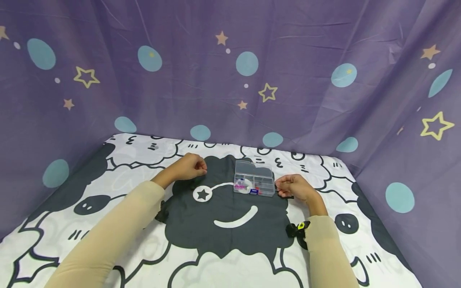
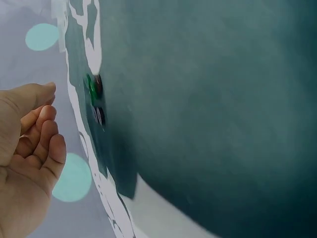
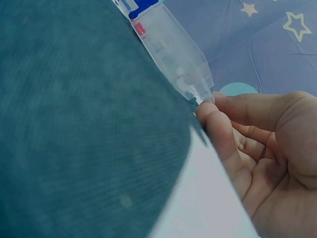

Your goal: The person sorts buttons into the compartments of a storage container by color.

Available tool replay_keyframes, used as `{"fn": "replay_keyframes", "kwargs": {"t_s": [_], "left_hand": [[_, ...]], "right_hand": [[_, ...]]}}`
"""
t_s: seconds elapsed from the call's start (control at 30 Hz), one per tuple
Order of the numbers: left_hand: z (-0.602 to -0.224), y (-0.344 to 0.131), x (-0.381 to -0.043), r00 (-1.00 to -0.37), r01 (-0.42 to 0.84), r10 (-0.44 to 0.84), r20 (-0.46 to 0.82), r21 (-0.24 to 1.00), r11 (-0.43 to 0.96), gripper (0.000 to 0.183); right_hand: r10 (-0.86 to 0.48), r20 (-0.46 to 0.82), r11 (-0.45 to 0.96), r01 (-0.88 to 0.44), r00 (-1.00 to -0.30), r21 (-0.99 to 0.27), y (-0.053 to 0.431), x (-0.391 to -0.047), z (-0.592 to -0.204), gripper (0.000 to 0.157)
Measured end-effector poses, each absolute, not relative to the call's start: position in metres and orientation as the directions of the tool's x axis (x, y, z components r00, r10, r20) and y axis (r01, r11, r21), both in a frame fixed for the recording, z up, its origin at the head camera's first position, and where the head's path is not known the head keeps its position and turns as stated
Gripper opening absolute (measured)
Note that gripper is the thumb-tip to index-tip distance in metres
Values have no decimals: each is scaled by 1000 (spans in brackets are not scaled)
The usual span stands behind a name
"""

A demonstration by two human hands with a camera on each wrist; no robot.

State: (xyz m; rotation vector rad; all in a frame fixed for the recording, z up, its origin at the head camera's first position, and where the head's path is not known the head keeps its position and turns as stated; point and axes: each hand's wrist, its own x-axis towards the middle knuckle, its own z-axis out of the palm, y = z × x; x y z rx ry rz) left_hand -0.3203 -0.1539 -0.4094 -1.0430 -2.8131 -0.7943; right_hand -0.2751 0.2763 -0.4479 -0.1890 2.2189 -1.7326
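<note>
A clear plastic compartment box [image 1: 264,186] sits on the dark patch of the cloth, its lid [image 1: 248,168] raised at the back. Small pink items [image 1: 239,186] lie in its left part, and a blue piece [image 1: 253,192] shows at the front. With thumb and fingertips, my right hand [image 1: 295,187] pinches the box's right end, also seen in the right wrist view [image 3: 262,144]. My left hand [image 1: 189,166] hovers left of the box, fingers loosely curled, nothing visible between them. Small green [image 2: 92,89] and dark items [image 2: 99,115] lie beyond it on the cloth.
A black-and-white cartoon-print cloth [image 1: 144,248] covers the table. Behind it and at both sides hangs a purple curtain [image 1: 201,92] with stars and blue spots. A black strap [image 1: 299,230] shows at the right wrist.
</note>
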Motion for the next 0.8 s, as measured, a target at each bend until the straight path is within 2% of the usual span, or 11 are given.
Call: {"fn": "replay_keyframes", "kwargs": {"t_s": [0.5, 0.8], "left_hand": [[-418, -194, -312, -794, 554, 606, 50, 472, 686, 11], [-416, -197, -309, -784, 531, 620, -1, 517, 672, 8]], "right_hand": [[-290, -171, 257, 96, -942, -962, 276, -275, -448, 21], [-272, -183, 246, 115, -945, -962, 274, -276, -449, 20]]}}
